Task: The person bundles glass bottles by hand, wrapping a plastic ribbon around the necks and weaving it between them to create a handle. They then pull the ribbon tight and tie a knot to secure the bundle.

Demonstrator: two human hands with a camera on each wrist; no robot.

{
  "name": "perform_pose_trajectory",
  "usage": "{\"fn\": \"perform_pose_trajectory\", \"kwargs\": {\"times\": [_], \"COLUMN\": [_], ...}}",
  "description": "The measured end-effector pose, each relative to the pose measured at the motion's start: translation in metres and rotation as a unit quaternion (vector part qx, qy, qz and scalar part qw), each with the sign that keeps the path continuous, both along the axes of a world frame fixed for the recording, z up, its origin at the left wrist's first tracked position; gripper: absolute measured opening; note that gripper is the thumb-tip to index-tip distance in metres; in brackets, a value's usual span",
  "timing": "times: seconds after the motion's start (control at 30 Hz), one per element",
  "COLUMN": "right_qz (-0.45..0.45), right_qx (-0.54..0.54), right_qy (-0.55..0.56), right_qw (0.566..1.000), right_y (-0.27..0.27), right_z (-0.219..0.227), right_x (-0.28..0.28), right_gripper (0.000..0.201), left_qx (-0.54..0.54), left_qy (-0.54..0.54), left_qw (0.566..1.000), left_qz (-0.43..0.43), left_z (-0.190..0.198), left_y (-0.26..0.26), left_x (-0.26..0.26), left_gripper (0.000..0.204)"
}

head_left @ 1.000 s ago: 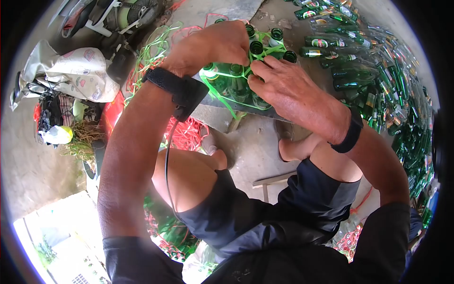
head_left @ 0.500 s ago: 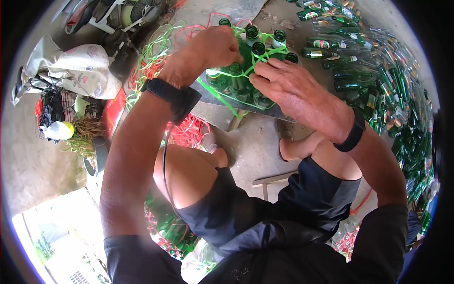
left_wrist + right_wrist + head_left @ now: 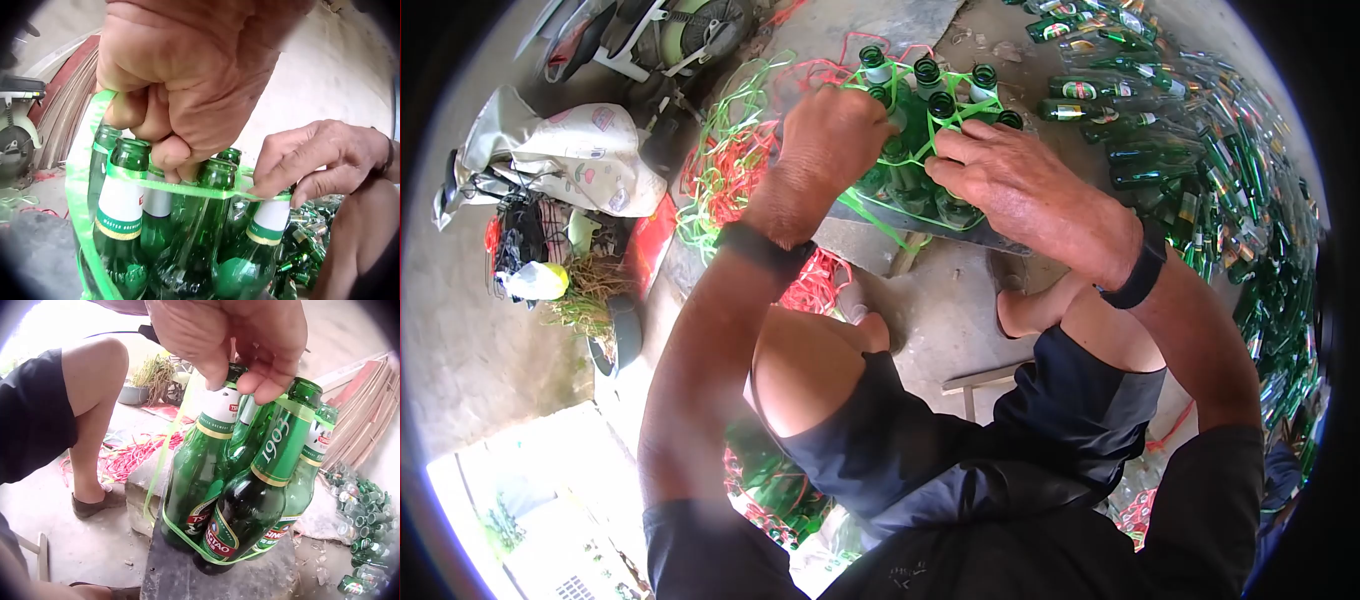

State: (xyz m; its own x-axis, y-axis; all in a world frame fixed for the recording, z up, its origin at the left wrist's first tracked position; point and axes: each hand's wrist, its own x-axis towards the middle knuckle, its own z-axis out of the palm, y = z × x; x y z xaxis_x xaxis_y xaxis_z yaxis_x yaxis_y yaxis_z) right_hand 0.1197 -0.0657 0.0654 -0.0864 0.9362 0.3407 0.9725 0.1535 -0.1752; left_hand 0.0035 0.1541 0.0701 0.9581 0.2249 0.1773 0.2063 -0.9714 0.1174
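Several green glass beer bottles (image 3: 250, 506) stand upright in a tight bundle on a dark board (image 3: 164, 575). A green plastic strap (image 3: 73, 187) runs around and between their necks, and another band (image 3: 181, 536) circles them low down. My left hand (image 3: 832, 140) is over the left-hand necks, curled fingers gripping the strap, fingertips partly hidden between bottles in the left wrist view. On the other side, my right hand (image 3: 1025, 185) pinches the strap beside a bottle neck with thumb and fingers. One strap end (image 3: 882, 228) hangs over the board's near edge.
Many loose green bottles (image 3: 1220, 190) lie heaped along the right. Red strapping (image 3: 815, 285) is piled below the board, with tangled green strapping (image 3: 700, 210) to its left. A small wooden stool (image 3: 975, 378) stands between the legs. A motorbike (image 3: 690, 40) is at the upper left.
My left hand has moved left and a little down from the middle of the bundle, uncovering more bottle necks at the back. My right hand stays almost in place.
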Motion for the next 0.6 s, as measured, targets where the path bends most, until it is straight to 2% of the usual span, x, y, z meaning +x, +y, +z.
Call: {"fn": "perform_pose_trajectory", "kwargs": {"times": [0.23,0.43,0.6], "right_qz": [-0.005,-0.011,-0.011], "right_qx": [-0.015,-0.006,-0.002], "right_qy": [0.006,-0.003,-0.010], "right_qw": [1.000,1.000,1.000], "right_y": [0.000,0.003,0.002], "right_z": [0.001,-0.004,-0.002], "right_x": [0.001,0.001,0.002], "right_gripper": [0.007,0.006,0.006], "left_qx": [0.045,0.034,0.032], "left_qy": [-0.054,-0.063,-0.082], "left_qw": [0.998,0.996,0.993], "left_qz": [-0.001,0.060,0.080], "left_z": [-0.010,-0.016,-0.023], "left_y": [-0.007,-0.016,-0.024], "left_x": [-0.012,-0.022,-0.029], "left_gripper": [0.028,0.020,0.015]}}
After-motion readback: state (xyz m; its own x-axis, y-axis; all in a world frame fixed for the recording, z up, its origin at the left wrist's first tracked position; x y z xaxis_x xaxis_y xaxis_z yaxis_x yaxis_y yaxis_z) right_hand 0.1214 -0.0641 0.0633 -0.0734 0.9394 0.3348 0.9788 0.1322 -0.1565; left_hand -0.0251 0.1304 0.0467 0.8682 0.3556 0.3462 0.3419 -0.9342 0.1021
